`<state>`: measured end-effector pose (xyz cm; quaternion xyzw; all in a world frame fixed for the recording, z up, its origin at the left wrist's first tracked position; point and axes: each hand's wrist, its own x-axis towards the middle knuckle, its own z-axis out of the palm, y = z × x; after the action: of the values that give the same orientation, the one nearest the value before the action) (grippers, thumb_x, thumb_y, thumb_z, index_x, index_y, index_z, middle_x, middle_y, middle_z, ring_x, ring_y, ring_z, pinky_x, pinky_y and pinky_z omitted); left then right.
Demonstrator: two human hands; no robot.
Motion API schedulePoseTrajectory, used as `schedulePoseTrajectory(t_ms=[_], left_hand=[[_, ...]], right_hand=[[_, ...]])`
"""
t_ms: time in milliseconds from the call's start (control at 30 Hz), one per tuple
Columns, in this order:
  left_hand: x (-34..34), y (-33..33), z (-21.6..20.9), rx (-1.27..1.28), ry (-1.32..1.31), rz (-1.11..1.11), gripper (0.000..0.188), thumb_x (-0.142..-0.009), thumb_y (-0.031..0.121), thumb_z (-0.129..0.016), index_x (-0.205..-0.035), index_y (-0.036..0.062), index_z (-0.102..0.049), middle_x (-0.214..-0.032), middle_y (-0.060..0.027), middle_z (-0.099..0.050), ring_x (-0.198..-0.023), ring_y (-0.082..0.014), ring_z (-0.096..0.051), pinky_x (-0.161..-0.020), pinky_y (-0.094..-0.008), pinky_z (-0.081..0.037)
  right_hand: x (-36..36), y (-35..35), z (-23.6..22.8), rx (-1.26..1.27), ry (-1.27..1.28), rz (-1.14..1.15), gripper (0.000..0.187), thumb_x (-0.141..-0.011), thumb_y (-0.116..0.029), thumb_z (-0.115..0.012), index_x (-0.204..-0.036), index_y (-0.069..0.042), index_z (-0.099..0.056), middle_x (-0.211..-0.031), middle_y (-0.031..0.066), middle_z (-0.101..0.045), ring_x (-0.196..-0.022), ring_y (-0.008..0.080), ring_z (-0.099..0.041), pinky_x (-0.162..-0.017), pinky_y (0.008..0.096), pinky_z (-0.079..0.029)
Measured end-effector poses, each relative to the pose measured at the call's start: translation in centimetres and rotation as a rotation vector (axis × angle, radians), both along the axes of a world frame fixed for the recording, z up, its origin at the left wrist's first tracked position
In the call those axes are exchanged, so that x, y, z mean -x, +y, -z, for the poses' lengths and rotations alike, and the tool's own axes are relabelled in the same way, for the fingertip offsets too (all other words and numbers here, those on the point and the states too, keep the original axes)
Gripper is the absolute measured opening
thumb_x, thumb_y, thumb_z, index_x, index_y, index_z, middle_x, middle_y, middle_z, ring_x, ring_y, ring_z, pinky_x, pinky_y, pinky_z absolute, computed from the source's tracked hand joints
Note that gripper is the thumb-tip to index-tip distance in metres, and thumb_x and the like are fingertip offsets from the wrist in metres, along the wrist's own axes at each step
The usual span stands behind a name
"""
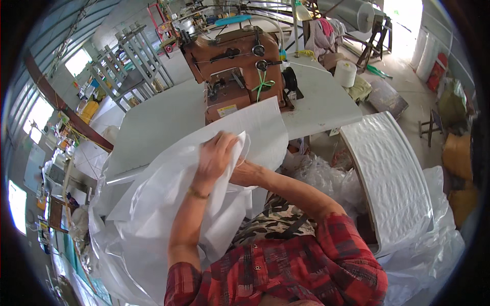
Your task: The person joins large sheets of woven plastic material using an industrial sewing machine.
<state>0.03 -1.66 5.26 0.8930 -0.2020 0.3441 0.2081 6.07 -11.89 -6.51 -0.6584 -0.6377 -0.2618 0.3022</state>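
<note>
A large white sheet [153, 199], thin and slightly glossy like plastic or foam film, drapes over the table's front and down across my lap. My left hand [217, 155] is closed around a raised fold of it, slightly blurred. Just right of and below it, my right hand [247, 173] reaches in against the same fold; the sheet hides its fingers. A thin white loop, perhaps thread, shows beside the fold. The sheet's far corner lies just in front of a brown sewing machine [237, 64], which has a green ribbon [263, 84] tied on it.
The grey table [158, 115] spreads around the machine. A white-covered padded panel [390, 173] stands at my right, with crumpled clear plastic [326, 176] beside it. A white thread cone [345, 74] sits beyond the table's right edge. Grey metal frames [130, 69] stand at the back left.
</note>
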Motion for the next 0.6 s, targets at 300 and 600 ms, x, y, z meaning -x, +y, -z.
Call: schedulePoseTrajectory(t_ms=[300,600], left_hand=[[-7.8,4.5,9.0,0.440,0.218,-0.120,0.013,-0.097,0.017,-0.063,-0.099,0.0035,-0.063,-0.085,-0.0160,-0.069,-0.080,-0.0374,-0.068,-0.070,-0.0432,-0.053],[-7.4,5.0,8.5,0.361,0.333,-0.120,0.023,-0.090,0.023,-0.074,-0.100,0.0026,-0.072,-0.086,-0.0110,-0.073,-0.081,-0.0209,-0.070,-0.076,-0.0359,-0.054]], right_hand=[[-9.4,-11.1,-2.9,-0.361,0.216,0.816,0.043,-0.086,-0.027,-0.070,-0.123,-0.008,-0.059,-0.124,0.0126,-0.064,-0.121,0.0347,-0.053,-0.103,0.0510,-0.035],[-13.3,-9.4,-6.4,-0.281,0.753,0.746,0.040,-0.088,-0.032,-0.070,-0.115,-0.003,-0.062,-0.099,0.0202,-0.071,-0.092,0.0405,-0.067,-0.078,0.0483,-0.049]])
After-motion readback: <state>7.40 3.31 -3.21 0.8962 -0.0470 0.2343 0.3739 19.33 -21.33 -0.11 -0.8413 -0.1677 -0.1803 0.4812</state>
